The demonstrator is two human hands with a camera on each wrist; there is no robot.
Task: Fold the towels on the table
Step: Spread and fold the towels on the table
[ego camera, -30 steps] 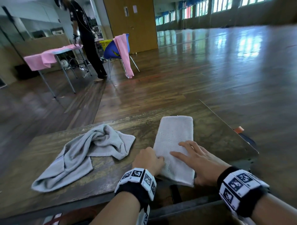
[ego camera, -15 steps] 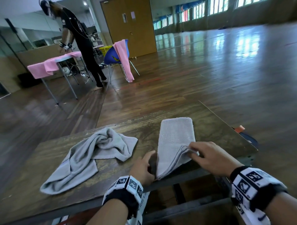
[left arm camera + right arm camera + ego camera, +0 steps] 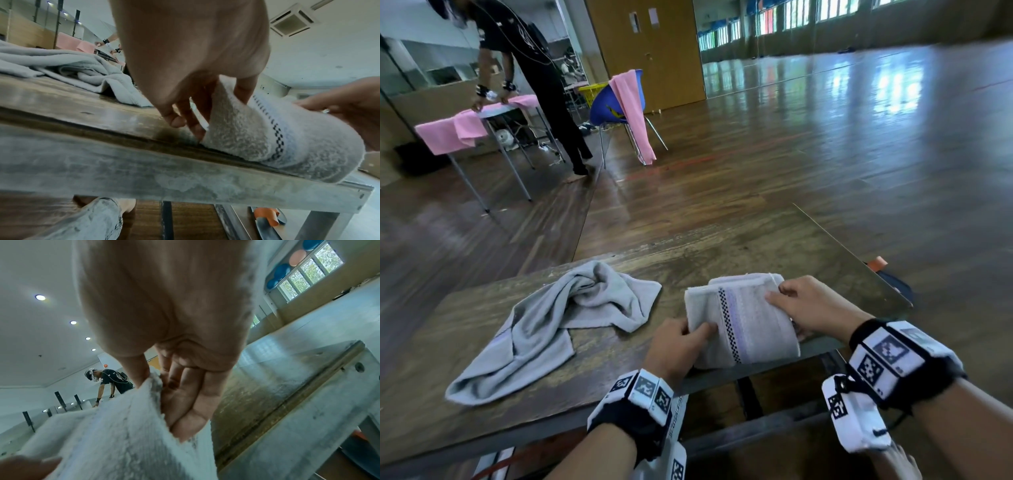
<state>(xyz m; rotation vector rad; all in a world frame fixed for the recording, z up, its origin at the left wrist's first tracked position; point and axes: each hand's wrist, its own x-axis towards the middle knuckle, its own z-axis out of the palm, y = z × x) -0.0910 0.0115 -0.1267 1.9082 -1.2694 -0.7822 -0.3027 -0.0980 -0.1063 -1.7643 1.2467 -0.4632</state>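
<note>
A white towel with a checkered stripe lies at the near right of the wooden table, its near half doubled over towards the far end. My left hand pinches its left edge, thumb on top and fingers beneath. On the towel's right edge my right hand pinches the raised layer. A crumpled grey towel sprawls unfolded on the left of the table, also seen in the left wrist view.
The table's near metal edge runs just under the white towel. An orange and dark object lies on the floor by the right corner. Far left, a person works at a table with pink towels; a blue chair carries another.
Both hands lifted the near end of the long folded white towel and carried it away from me, halving it. The checkered stripe now faces up. The grey towel stayed put.
</note>
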